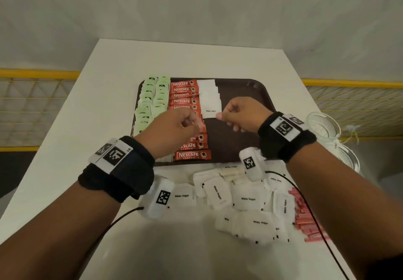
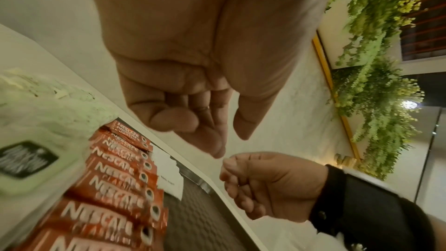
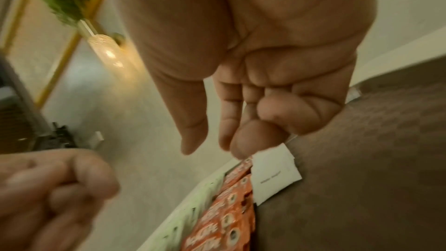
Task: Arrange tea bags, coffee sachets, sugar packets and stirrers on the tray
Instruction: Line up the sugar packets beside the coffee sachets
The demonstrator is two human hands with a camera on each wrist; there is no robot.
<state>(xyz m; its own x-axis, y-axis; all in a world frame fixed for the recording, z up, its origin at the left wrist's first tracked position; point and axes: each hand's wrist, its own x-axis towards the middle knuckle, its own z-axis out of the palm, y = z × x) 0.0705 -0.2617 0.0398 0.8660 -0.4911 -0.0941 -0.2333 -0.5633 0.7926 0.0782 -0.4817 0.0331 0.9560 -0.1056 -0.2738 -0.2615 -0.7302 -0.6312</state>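
Observation:
A brown tray (image 1: 246,96) holds two columns of green tea bags (image 1: 150,103), a column of red Nescafe sachets (image 1: 185,96) and a short column of white sugar packets beside them. The nearest sugar packet (image 1: 210,110) (image 3: 272,177) lies flat on the tray. My right hand (image 1: 235,114) (image 3: 212,152) hovers just right of it, fingers loosely curled, thumb tip at its corner, nothing between thumb and fingers. My left hand (image 1: 185,122) (image 2: 229,144) hangs over the coffee column, loosely curled and holding nothing.
A heap of loose white sugar packets (image 1: 246,199) lies on the white table (image 1: 65,149) in front of the tray. A pile of pink wrapped sticks (image 1: 305,220) is to its right. A glass jar (image 1: 325,127) stands right of the tray. Yellow railings flank the table.

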